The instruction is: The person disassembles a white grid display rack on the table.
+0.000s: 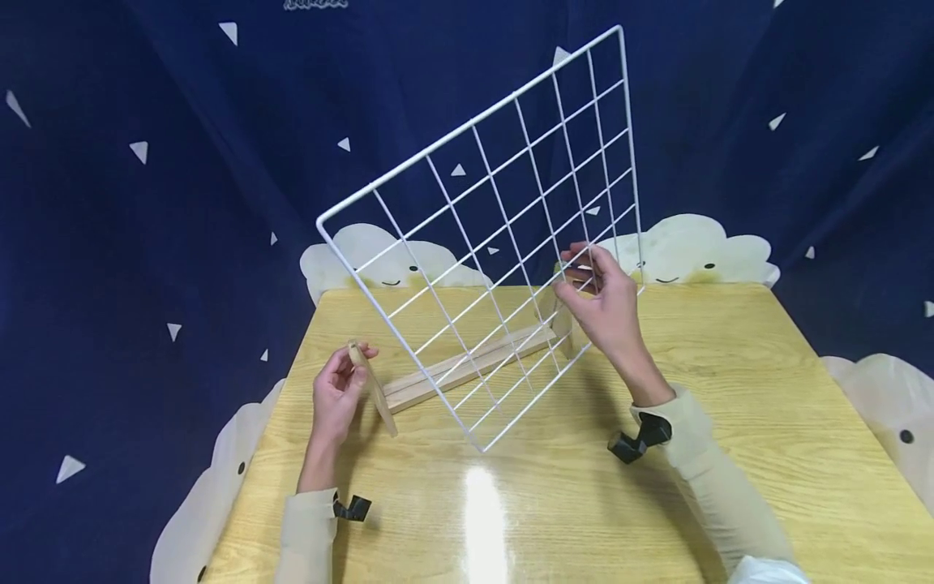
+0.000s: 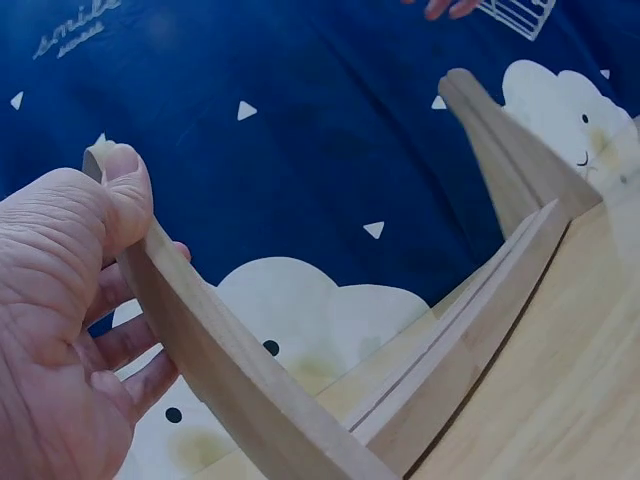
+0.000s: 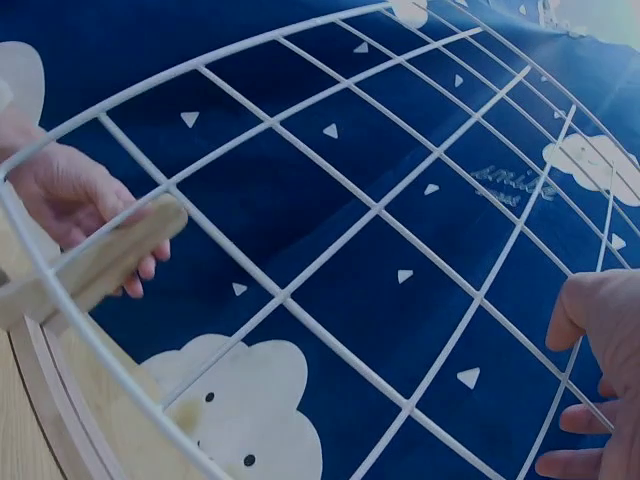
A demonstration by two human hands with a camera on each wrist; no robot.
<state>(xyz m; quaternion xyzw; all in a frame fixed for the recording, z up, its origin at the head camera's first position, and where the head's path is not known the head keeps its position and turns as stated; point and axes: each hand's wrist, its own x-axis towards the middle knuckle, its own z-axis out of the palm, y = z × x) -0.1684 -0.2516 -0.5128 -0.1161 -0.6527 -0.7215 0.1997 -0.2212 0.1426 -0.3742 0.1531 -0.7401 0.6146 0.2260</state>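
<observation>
My left hand pinches the top of an upright wooden end piece, thumb on one side and fingers on the other. From that piece a grooved wooden bar runs to a second wooden end piece, making one low stand on the table. A white wire grid panel is held up tilted by my right hand, with thumb and fingers around its wires. The panel's lower corner overlaps the table in front of the bar in the head view. Through the wires, the right wrist view shows the left hand on the stand.
A light wooden table spreads beneath the stand. Behind and beside it hangs a dark blue curtain with white triangles and smiling clouds. Black wrist mounts sit on both sleeves.
</observation>
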